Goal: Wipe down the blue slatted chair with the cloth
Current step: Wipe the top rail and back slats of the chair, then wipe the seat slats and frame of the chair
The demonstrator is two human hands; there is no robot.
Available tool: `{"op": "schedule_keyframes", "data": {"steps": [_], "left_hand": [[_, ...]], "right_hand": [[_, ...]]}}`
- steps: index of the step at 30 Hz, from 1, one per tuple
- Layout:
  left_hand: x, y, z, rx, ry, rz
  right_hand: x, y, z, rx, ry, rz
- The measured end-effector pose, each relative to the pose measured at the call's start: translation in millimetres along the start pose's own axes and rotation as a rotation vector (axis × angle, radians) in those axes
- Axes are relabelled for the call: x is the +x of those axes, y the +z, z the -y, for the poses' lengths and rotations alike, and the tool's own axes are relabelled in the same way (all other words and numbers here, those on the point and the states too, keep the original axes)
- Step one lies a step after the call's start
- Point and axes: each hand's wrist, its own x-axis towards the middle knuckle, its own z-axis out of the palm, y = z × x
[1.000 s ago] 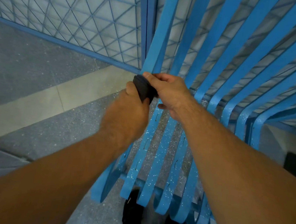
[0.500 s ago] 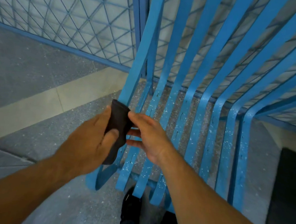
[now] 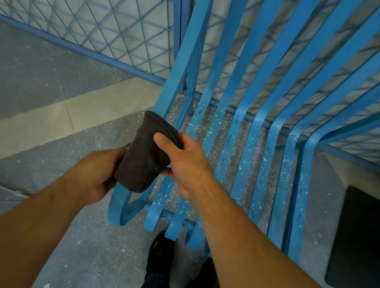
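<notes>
I have the cloth (image 3: pixel 147 153) held in both hands: left hand (image 3: pixel 96 174) grips its lower side, right hand (image 3: pixel 186 164) pinches the upper part, thumb on top. It sits over the chair's (image 3: pixel 270 82) leftmost seat slat; I cannot tell whether it touches.

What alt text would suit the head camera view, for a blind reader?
A person's left hand and right hand both hold a dark cloth in front of the leftmost slat of a blue slatted chair. Pale specks fleck its seat; a wire-mesh fence stands behind.
</notes>
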Motion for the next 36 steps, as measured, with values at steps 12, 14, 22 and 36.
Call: {"op": "schedule_keyframes", "data": {"steps": [12, 14, 22, 36], "left_hand": [[-70, 62, -28, 0.381, 0.757, -0.26], [-70, 90, -6, 0.403, 0.741, -0.189], [-69, 195, 140, 0.494, 0.484, 0.142], [-88, 283, 288, 0.657, 0.408, 0.162]], "right_hand": [[-69, -52, 2, 0.027, -0.321, -0.421], [-87, -81, -6, 0.014, -0.341, -0.543], [-164, -214, -55, -0.572, -0.027, -0.977], [-154, -278, -61, -1.296, 0.351, -0.711]]}}
